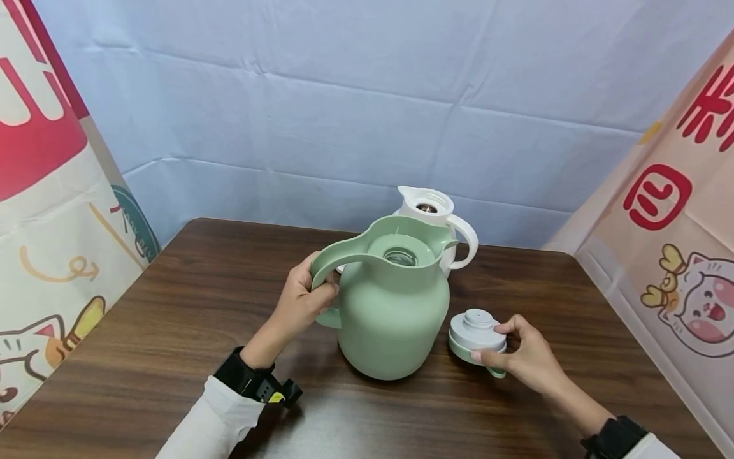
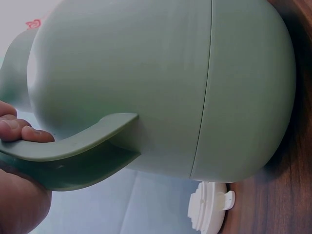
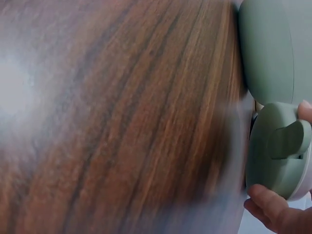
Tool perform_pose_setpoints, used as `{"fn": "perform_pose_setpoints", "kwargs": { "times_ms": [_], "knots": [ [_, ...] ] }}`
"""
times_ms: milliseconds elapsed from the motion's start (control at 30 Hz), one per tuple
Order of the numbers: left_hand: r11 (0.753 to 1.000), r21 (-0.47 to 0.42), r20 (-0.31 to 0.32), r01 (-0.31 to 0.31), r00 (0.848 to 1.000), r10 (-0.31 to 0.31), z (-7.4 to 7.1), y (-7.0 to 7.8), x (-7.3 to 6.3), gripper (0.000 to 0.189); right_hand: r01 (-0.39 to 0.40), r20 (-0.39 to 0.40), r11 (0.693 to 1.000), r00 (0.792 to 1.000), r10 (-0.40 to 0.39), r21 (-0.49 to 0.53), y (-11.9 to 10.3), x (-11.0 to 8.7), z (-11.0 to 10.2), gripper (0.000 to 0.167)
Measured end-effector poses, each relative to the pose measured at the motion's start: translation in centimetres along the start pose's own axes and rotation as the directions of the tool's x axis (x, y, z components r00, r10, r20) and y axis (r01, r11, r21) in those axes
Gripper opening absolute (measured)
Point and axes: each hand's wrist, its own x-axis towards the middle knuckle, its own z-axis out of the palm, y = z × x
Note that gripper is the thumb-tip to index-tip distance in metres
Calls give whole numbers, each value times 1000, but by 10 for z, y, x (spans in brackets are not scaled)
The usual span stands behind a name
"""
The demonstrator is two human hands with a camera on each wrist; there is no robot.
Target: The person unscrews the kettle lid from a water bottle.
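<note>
A pale green thermos jug [image 1: 390,312] stands upright on the table, its mouth uncovered. My left hand [image 1: 304,293] grips the jug's handle [image 2: 92,141], fingers wrapped round it. To the right of the jug, my right hand [image 1: 524,357] pinches a lid [image 1: 477,335] by its edge between thumb and fingers. The lid has a white stepped plug facing up and a green underside with a tab [image 3: 292,139]. Whether the lid touches the table, I cannot tell. Behind the green jug, partly hidden by it, stands a smaller white jug [image 1: 467,239], also uncovered.
A white lid [image 2: 209,207] lies on the table beyond the green jug, in the left wrist view. The dark wooden table [image 1: 229,287] ends at a pale blue cloth [image 1: 315,127]. Printed cloths hang at the left [image 1: 51,255] and right [image 1: 676,255].
</note>
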Motion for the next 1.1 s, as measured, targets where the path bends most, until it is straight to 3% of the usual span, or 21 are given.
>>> {"fn": "perform_pose_setpoints", "kwargs": {
  "times_ms": [200, 367, 600, 800, 1100],
  "knots": [
    [1000, 6, 0, -12, 1000, 12, 0, -1, 0, 20, 62, -13, 992, 998, -64, -108, 0, 1, 5, 60],
    [1000, 12, -2, -11, 1000, 11, 0, 0, -1, 19, 69, -1, 984, 998, -70, -167, 1, 0, 8, 65],
    [1000, 7, -4, -7, 1000, 7, 1, 0, 0, 18, 129, -4, 970, 991, -133, -208, 5, 0, 14, 86],
    [1000, 8, 0, -12, 1000, 12, 1, 0, 0, 10, 147, 87, 963, 988, -130, -227, 1, 2, 13, 108],
    [1000, 11, 0, -8, 1000, 8, 0, -1, -1, 20, 154, 124, 955, 984, -126, -252, 0, 3, 16, 102]
  ]
}}
